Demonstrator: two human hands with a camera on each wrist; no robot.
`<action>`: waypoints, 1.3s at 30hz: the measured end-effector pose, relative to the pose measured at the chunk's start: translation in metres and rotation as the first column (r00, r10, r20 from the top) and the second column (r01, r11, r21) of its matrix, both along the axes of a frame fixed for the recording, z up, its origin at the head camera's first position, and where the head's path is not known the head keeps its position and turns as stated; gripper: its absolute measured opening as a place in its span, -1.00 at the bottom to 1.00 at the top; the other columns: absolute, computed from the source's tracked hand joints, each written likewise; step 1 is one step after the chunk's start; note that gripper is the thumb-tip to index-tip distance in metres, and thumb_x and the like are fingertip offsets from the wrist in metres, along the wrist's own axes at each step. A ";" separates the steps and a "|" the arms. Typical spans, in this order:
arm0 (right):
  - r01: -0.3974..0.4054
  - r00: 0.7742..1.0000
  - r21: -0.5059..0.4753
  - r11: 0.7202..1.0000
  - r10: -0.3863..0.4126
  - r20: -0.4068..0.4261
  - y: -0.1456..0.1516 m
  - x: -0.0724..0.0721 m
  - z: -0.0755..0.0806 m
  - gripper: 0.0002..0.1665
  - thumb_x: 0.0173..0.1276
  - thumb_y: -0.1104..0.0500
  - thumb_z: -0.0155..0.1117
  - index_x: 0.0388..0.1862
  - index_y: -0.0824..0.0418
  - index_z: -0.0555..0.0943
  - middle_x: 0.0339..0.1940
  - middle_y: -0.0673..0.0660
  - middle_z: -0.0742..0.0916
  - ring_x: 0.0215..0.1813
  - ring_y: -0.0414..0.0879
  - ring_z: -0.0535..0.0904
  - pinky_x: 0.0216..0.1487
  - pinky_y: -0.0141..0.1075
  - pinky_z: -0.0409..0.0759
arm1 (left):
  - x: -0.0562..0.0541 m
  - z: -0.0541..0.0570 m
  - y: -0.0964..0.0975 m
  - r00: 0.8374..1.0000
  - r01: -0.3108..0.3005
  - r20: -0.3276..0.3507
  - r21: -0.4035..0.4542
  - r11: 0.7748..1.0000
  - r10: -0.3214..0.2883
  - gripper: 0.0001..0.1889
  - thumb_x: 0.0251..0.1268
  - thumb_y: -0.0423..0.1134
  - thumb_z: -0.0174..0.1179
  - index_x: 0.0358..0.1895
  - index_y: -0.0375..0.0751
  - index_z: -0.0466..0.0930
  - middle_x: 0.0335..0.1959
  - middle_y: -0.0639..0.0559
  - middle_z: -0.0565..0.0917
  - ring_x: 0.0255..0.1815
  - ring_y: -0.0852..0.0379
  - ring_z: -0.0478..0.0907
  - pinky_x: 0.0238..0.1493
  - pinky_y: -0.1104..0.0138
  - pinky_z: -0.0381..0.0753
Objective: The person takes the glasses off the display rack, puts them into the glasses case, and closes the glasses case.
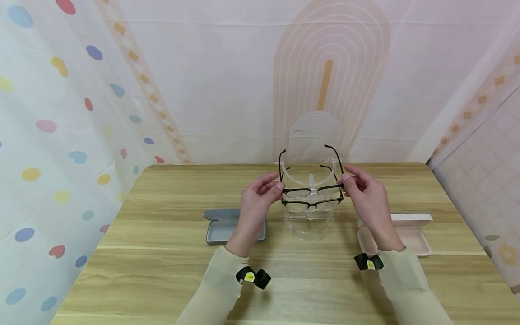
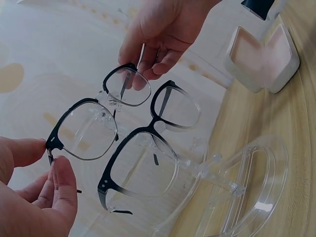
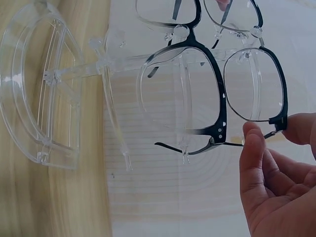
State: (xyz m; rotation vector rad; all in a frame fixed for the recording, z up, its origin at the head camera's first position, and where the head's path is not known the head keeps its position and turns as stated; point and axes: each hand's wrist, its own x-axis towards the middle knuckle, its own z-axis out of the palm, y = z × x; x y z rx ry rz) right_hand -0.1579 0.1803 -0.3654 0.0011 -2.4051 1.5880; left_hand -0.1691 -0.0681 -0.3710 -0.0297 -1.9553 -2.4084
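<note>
Each end of a pair of black browline glasses (image 1: 330, 187) with thin metal lower rims is pinched at a hinge corner. My left hand (image 1: 260, 198) holds the left corner between thumb and fingers, and my right hand (image 1: 367, 201) holds the other. The temples point back, and the bridge overlaps the top of a clear display stand (image 2: 269, 197). Just below, on the same stand, sits a second pair of glasses (image 3: 217, 89), its frame fading from black to clear. The right wrist view shows thumb and forefinger of that hand (image 3: 276, 182) at the hinge.
An open grey glasses case (image 1: 225, 214) lies on the wooden table (image 1: 162, 271), partly behind the left forearm. On the right, partly covered by the other wrist, is an open white case (image 1: 412, 219) with a pink lining. A patterned curtain (image 1: 223, 81) hangs behind the table.
</note>
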 end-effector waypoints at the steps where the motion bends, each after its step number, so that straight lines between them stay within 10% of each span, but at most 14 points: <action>1: 0.002 1.000 -0.006 1.000 -0.002 0.003 0.000 0.000 0.000 -0.46 0.62 0.01 0.13 0.44 0.22 0.54 -0.01 0.28 0.79 -0.23 -0.26 0.69 -0.19 -0.53 0.63 | 0.000 0.000 0.000 1.000 0.000 -0.002 -0.001 1.000 0.000 -0.65 0.39 -0.47 0.30 0.20 -0.45 0.61 -0.16 -0.07 0.72 -0.21 0.22 0.68 -0.06 0.34 0.74; 39: -0.074 0.984 -0.166 0.983 0.045 -0.172 -0.005 0.035 0.017 -0.57 0.51 0.31 0.29 0.31 0.29 0.52 -0.24 0.03 0.73 -0.39 -0.21 0.78 -0.24 -0.30 0.77 | 0.025 0.015 -0.008 0.999 0.015 -0.043 0.102 0.995 -0.010 -0.62 0.29 -0.62 0.29 0.17 -0.48 0.62 -0.18 -0.04 0.71 -0.14 0.11 0.72 -0.13 0.31 0.77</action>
